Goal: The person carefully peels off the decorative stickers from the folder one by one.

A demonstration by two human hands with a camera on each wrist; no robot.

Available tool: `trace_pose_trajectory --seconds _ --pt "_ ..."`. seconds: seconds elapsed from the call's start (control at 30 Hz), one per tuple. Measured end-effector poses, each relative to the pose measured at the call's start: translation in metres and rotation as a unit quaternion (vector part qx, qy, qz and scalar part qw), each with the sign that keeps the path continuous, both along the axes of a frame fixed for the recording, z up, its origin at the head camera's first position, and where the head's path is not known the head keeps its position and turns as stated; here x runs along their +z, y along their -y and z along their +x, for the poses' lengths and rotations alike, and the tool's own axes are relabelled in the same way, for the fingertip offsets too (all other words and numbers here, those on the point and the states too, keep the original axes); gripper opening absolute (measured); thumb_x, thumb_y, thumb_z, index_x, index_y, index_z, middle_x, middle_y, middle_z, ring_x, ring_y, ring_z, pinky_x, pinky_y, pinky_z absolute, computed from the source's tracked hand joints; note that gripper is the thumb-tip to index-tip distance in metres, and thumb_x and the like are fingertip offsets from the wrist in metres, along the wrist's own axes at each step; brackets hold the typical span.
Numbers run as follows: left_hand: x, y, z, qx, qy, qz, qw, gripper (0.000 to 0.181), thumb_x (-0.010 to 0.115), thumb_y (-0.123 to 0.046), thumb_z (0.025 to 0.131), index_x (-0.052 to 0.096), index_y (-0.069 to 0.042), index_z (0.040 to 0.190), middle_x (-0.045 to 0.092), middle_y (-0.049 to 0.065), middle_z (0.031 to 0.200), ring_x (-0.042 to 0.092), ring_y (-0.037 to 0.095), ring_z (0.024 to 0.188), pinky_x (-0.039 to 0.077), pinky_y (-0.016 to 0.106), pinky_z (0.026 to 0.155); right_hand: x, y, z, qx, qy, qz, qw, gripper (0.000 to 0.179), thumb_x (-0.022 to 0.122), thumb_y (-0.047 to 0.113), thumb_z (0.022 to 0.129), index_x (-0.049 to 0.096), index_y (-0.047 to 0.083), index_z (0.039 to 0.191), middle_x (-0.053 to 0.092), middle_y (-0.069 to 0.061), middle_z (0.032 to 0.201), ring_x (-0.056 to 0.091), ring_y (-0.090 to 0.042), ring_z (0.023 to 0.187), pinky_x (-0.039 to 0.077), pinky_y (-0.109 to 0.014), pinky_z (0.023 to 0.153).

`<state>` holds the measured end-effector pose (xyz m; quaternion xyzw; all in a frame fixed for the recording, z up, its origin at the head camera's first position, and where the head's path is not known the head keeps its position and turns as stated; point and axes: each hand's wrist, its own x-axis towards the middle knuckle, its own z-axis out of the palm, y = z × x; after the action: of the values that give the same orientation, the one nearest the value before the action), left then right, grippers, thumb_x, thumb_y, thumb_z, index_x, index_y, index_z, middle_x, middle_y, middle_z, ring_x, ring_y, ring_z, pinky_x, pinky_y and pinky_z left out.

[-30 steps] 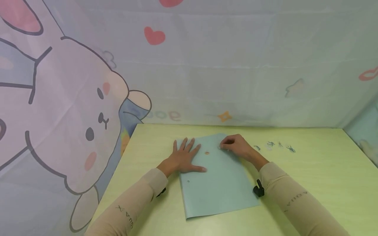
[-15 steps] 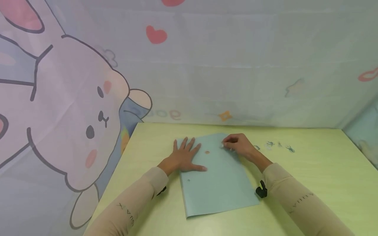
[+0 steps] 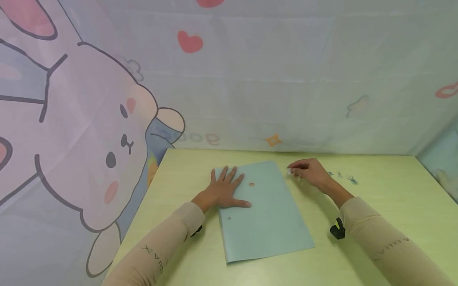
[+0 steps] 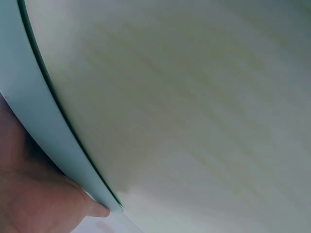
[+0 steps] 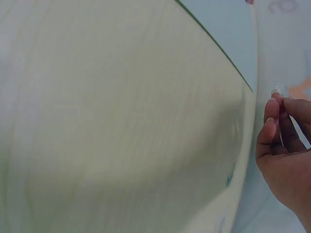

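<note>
A light blue folder or sheet (image 3: 264, 222) lies on the table, slightly turned. My left hand (image 3: 223, 193) rests on its upper left part, fingers straight and spread. Beside those fingers, a small orange-brown spot (image 3: 251, 184) shows on the blue surface. Just beyond the sheet's right edge, my right hand (image 3: 309, 172) pinches a small clear, whitish piece (image 3: 289, 171) between thumb and fingertips. In the right wrist view that see-through piece (image 5: 278, 89) sticks up from the fingertips; its exact kind is unclear.
Several small bluish cut-outs or stickers (image 3: 352, 180) lie on the pale yellow-green table (image 3: 386, 222), right of my right hand. A printed cloth (image 3: 286, 71) hangs behind the table's back edge. A small dark round mark (image 3: 229, 218) sits near the sheet's left edge.
My right hand has moved right, off the sheet's upper right part, with the clear piece still pinched. It now covers some of the small cut-outs. My left hand has stayed in place.
</note>
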<state>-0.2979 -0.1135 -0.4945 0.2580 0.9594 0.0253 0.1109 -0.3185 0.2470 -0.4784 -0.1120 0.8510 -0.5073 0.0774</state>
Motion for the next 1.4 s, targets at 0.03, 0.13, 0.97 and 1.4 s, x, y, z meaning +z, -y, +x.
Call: trace_pose_trajectory --seconds 0.03,0.13,0.97,1.4 --pt "0.000 0.000 0.000 0.001 0.000 0.000 1.0000 0.115 0.052 -0.091 0.086 0.013 -0.027 0.173 0.000 0.010 0.179 -0.005 0.039 0.163 -0.003 0.074 0.121 0.002 -0.004 0.001 -0.001 -0.002 0.005 1.0000 0.029 0.062 0.012 0.109 0.071 -0.002 0.132 0.072 -0.022 0.121 0.068 -0.040 0.107 0.059 -0.045 0.085" --pt "0.001 -0.001 0.001 0.003 0.002 -0.003 1.0000 0.114 0.052 -0.091 0.086 0.013 -0.027 0.173 0.000 0.010 0.179 -0.006 0.039 0.163 -0.002 0.074 0.121 0.005 -0.014 0.003 -0.002 -0.016 0.021 0.9996 0.028 0.063 0.013 0.109 0.070 -0.003 0.130 0.072 -0.022 0.119 0.068 -0.040 0.106 0.059 -0.046 0.086" --pt "0.002 -0.001 0.001 0.005 0.003 -0.004 1.0000 0.113 0.054 -0.089 0.087 0.015 -0.025 0.173 0.000 0.010 0.179 -0.005 0.039 0.163 -0.002 0.075 0.121 -0.001 -0.067 0.026 0.011 -0.034 0.117 0.9925 0.020 0.065 0.013 0.107 0.073 -0.002 0.117 0.074 -0.012 0.098 0.067 -0.028 0.086 0.054 -0.037 0.069" --pt "0.003 -0.001 0.002 0.004 0.000 -0.008 1.0000 0.115 0.052 -0.091 0.086 0.015 -0.025 0.173 0.001 0.010 0.179 -0.003 0.039 0.163 -0.001 0.075 0.121 -0.003 -0.077 0.033 0.034 -0.057 0.164 0.9843 0.014 0.067 0.009 0.104 0.079 0.005 0.111 0.075 -0.004 0.100 0.065 -0.019 0.086 0.052 -0.030 0.071"
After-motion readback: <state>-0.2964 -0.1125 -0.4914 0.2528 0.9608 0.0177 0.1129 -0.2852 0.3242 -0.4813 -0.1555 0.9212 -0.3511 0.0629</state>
